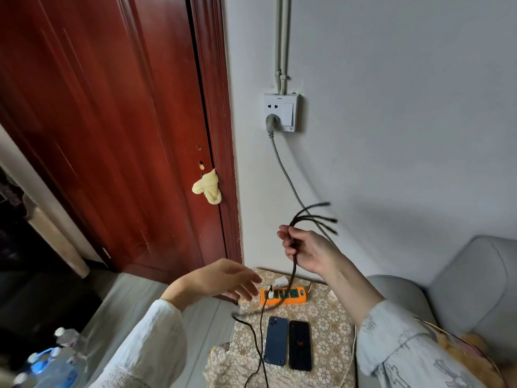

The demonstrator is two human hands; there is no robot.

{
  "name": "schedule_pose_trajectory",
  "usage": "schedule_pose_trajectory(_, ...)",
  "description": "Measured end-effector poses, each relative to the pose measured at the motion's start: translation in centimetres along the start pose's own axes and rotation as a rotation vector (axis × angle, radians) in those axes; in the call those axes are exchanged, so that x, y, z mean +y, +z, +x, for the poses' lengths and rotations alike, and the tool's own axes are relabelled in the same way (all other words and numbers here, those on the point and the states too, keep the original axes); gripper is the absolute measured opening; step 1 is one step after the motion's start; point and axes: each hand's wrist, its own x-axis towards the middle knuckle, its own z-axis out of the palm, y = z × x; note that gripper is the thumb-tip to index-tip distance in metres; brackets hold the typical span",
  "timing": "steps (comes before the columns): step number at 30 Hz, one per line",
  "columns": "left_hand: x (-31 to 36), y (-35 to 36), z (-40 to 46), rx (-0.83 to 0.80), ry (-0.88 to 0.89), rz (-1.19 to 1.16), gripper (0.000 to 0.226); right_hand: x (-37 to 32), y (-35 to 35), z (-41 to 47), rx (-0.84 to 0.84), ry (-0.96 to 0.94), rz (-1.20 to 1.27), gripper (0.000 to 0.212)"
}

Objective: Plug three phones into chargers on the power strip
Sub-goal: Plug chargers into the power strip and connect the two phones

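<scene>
Nearby, grey sofa (472, 278), red door (112, 121), wall socket (280, 112), water bottles (53, 362).

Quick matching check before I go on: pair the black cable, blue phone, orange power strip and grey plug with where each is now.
1 black cable
2 blue phone
3 orange power strip
4 grey plug

A in the wall socket
B gripped in the right hand
C beside the black phone
D past the phones, towards the wall

Pairs: 1-B, 2-C, 3-D, 4-A

A home room: dark red wooden door (112, 121), grey fabric sofa (461, 289), white wall socket (280, 112), lace-patterned cloth-covered worktop (330, 326).
</scene>
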Motion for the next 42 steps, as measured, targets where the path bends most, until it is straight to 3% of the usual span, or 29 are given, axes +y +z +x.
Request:
schedule_pose_trajectory(3,0.0,-0.5,1.1,0.417,0.024,-0.056,0.029,0.2,0.3,-1.2,-0.096,-0.102,-0.281,0.018)
schedule_pose_trajectory(5,1.0,-0.9,1.6,0.593,0.103,-0.113,0.020,0.7,0.6,-2.0,-0.144,-0.159,-0.487,0.017)
schedule_pose_trajectory(7,2.3,-1.3,2.0,0.594,0.194,-0.179,0.016,1.3,1.0,-2.6,-0.184,-0.205,-0.662,0.017)
schedule_pose_trajectory(10,3.9,-1.5,2.6,0.537,0.267,-0.269,0.049,2.1,1.4,-3.1,-0.248,-0.249,-0.835,0.015)
schedule_pose_trajectory(11,4.3,-1.5,2.8,0.545,0.293,-0.271,0.050,2.3,1.4,-3.1,-0.258,-0.254,-0.882,0.014)
schedule_pose_trajectory(14,4.7,-1.2,3.2,0.605,0.339,-0.211,0.035,2.5,1.1,-3.3,-0.261,-0.253,-1.008,0.015)
schedule_pose_trajectory(20,4.4,-0.7,3.2,0.513,0.372,-0.207,0.012,2.6,0.1,-3.1,-0.234,-0.332,-1.272,0.023)
schedule_pose_trajectory(21,4.4,-0.6,3.1,0.518,0.387,-0.224,0.006,2.7,0.0,-3.1,-0.243,-0.318,-1.279,0.022)
schedule_pose_trajectory(25,4.3,-0.2,2.8,0.541,0.388,-0.202,0.022,2.3,-0.1,-3.1,-0.201,-0.364,-1.229,0.022)
schedule_pose_trajectory(29,4.0,0.4,2.6,0.558,0.352,-0.059,0.030,1.1,1.1,-3.4,0.135,-0.770,-1.014,0.024)
schedule_pose_trajectory(31,3.7,0.8,2.9,0.571,0.311,0.023,0.029,0.4,2.0,-3.6,0.193,-0.891,-0.909,0.023)
schedule_pose_trajectory(37,3.2,1.8,3.3,0.610,0.350,0.246,0.016,0.0,4.1,-3.4,0.109,-0.742,-0.742,0.024)
schedule_pose_trajectory(42,2.7,2.0,2.8,0.568,0.396,0.114,0.016,0.0,4.0,-3.1,0.137,-0.656,-0.716,0.031)
